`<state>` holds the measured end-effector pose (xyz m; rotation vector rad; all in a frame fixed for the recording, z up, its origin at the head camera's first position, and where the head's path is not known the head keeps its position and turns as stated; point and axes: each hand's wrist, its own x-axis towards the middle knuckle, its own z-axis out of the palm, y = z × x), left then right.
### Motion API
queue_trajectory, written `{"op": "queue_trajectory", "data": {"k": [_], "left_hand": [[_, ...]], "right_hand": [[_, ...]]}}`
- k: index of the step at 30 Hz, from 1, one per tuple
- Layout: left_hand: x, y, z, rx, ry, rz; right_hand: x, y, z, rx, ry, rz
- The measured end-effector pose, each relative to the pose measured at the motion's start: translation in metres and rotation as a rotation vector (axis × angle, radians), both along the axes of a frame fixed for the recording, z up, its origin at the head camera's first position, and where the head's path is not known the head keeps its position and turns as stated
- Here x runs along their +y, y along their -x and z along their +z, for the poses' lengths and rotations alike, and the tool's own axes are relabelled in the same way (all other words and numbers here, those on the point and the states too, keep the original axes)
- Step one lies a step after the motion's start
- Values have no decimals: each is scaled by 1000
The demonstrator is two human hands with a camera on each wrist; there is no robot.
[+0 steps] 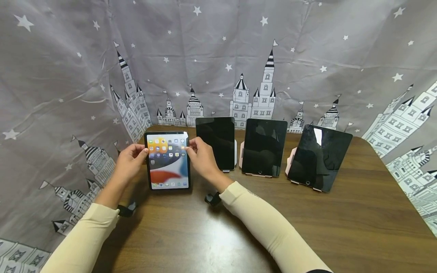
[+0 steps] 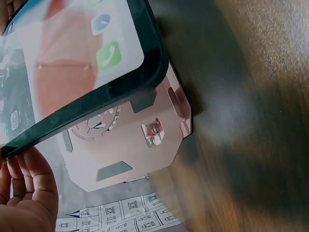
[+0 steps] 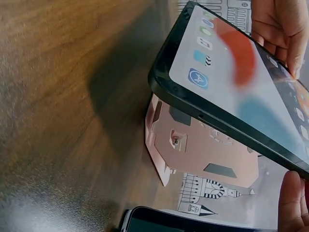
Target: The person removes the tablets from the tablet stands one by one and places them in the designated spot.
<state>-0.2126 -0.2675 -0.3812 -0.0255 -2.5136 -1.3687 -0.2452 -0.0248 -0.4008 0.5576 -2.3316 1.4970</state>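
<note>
Between both hands is an upright tablet (image 1: 168, 167) in a black case, its lit screen showing rows of app icons. My left hand (image 1: 131, 161) pinches its left edge, thumb on the front rim. On the opposite edge, my right hand (image 1: 203, 157) pinches it the same way. Behind the tablet stands a rose-gold metal tablet stand (image 2: 125, 150) with cut-outs, a hinge and a bottom lip. In the right wrist view a gap shows between the tablet's lower edge and the stand (image 3: 203, 150). The head view hides this stand behind the tablet.
Three dark-screened tablets lean on stands to the right: one (image 1: 216, 142) beside my right hand, another (image 1: 264, 148) in the middle, a third (image 1: 319, 157) farther right. The wooden table (image 1: 218, 235) carries them all. A grey curtain (image 1: 205, 57) printed with castles hangs behind.
</note>
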Motion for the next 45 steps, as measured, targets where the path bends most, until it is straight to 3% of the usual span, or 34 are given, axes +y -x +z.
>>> {"op": "queue_trajectory", "data": {"k": [10, 17, 24, 34, 45], "left_hand": [[-5, -3, -7, -51, 31, -70], [-4, -5, -8, -119, 48, -91], [-4, -9, -11, -208, -13, -109], [-3, -10, -17, -257, -68, -156], [-6, -14, -24, -333, -90, -177]], "right_hand": [[2, -12, -5, -95, 5, -5], [3, -20, -12, -179, 83, 13], [3, -26, -16, -226, 118, 25], [4, -30, -20, -264, 112, 18], [2, -33, -29, -366, 128, 38]]}}
